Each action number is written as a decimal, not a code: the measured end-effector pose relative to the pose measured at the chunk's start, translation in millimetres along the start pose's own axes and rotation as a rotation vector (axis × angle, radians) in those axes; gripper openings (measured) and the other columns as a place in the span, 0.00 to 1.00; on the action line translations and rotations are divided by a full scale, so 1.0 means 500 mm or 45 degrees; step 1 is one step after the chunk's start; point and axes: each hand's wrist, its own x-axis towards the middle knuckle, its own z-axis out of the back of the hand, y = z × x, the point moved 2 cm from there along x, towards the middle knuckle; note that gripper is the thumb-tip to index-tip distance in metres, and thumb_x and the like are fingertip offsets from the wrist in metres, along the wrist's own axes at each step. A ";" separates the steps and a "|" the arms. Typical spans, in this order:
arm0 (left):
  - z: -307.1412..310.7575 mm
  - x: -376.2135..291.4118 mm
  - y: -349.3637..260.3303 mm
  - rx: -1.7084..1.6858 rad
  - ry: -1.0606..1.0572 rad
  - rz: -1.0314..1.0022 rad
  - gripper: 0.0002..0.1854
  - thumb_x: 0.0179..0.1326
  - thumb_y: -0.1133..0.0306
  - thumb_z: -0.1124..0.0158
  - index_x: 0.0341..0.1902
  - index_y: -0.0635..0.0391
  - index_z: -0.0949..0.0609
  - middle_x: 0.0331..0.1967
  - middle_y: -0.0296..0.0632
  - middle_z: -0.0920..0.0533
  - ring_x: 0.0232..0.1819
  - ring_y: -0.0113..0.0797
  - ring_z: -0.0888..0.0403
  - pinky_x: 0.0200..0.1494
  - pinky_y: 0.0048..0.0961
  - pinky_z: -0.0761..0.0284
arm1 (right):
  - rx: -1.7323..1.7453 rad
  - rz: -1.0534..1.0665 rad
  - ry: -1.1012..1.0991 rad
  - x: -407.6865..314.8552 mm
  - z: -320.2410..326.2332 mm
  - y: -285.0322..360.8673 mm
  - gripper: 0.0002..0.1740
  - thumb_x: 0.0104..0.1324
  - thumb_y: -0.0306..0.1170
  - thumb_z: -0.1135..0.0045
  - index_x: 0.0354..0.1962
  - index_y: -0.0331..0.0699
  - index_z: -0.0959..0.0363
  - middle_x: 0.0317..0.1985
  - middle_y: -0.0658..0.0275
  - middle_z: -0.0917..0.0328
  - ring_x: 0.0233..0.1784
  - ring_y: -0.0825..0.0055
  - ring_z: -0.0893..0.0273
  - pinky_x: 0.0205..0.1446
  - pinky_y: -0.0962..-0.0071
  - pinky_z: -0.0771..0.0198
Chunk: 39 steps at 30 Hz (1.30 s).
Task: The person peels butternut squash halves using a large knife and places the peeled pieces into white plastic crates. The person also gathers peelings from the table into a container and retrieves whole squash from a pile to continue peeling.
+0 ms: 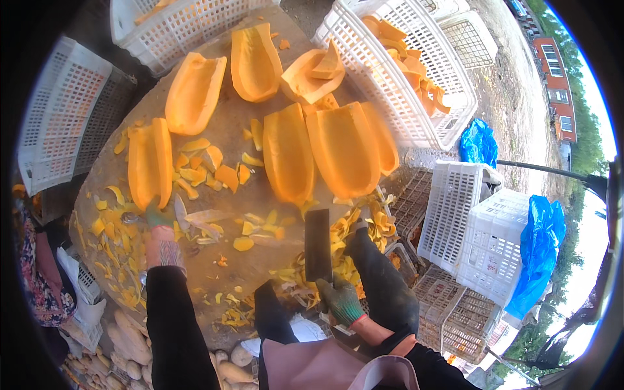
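My right hand (pixel 340 298), in a grey-green work glove, grips a cleaver with a broad dark blade (pixel 318 246). The blade points away from me over the wooden table (pixel 214 273). My left hand (pixel 158 216), gloved as well, holds the near end of a peeled, hollowed pumpkin half (pixel 150 163) at the table's left side. Beyond lie several other hollowed halves, among them one at the middle (pixel 289 153) and a wide one (pixel 344 151) beside it. Small orange offcuts (pixel 200 168) and yellow peel (pixel 114 234) are scattered around my left hand.
White plastic crates stand at the left (pixel 68 117), the far edge (pixel 195 29) and far right, where one (pixel 404 73) holds pumpkin pieces. Peelings heap (pixel 358 229) near my right knee. Stacked crates (pixel 477 234) rise at right. Whole squash (pixel 129 341) lie below; a person's floral garment (pixel 46 287) shows left.
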 end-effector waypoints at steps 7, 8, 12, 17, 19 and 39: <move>0.014 -0.313 -0.050 -0.349 -0.117 0.167 0.22 0.62 0.75 0.45 0.61 0.62 0.27 0.52 0.45 0.20 0.54 0.46 0.20 0.53 0.46 0.19 | 0.202 0.208 -0.035 -0.037 0.030 0.009 0.16 0.68 0.38 0.41 0.44 0.33 0.24 0.20 0.66 0.25 0.21 0.81 0.28 0.24 0.74 0.33; -0.001 -0.361 -0.075 -0.314 -0.107 0.140 0.22 0.62 0.75 0.44 0.61 0.62 0.27 0.52 0.44 0.20 0.54 0.46 0.20 0.53 0.47 0.19 | 0.235 0.228 -0.023 -0.040 0.037 0.013 0.16 0.68 0.38 0.42 0.44 0.33 0.24 0.20 0.66 0.25 0.20 0.81 0.28 0.24 0.75 0.33; -0.162 -0.463 -0.164 -0.245 0.084 0.082 0.23 0.58 0.75 0.42 0.60 0.60 0.26 0.51 0.42 0.20 0.53 0.43 0.20 0.53 0.45 0.18 | 0.313 0.438 -0.095 -0.059 0.108 0.116 0.15 0.68 0.36 0.42 0.41 0.31 0.25 0.19 0.63 0.25 0.19 0.79 0.27 0.23 0.72 0.32; -0.552 -0.453 -0.266 -0.075 0.312 0.000 0.24 0.49 0.80 0.38 0.55 0.64 0.23 0.43 0.40 0.19 0.43 0.38 0.18 0.48 0.35 0.20 | -0.010 0.758 -0.488 -0.056 0.403 0.391 0.14 0.68 0.37 0.46 0.35 0.32 0.25 0.16 0.66 0.28 0.15 0.80 0.29 0.17 0.73 0.34; -0.696 -0.437 -0.327 -0.090 0.446 -0.152 0.24 0.49 0.81 0.42 0.54 0.63 0.21 0.40 0.40 0.19 0.37 0.32 0.20 0.40 0.30 0.22 | 0.029 0.997 -0.595 -0.191 0.513 0.600 0.10 0.68 0.35 0.45 0.34 0.37 0.26 0.16 0.69 0.29 0.14 0.81 0.32 0.15 0.76 0.38; -1.235 -0.432 -0.305 0.061 0.631 -0.030 0.16 0.56 0.72 0.44 0.47 0.63 0.19 0.40 0.50 0.14 0.41 0.45 0.15 0.42 0.34 0.21 | -0.323 1.241 -0.878 -0.009 0.854 0.708 0.14 0.67 0.34 0.46 0.45 0.33 0.30 0.29 0.63 0.29 0.26 0.72 0.33 0.30 0.69 0.37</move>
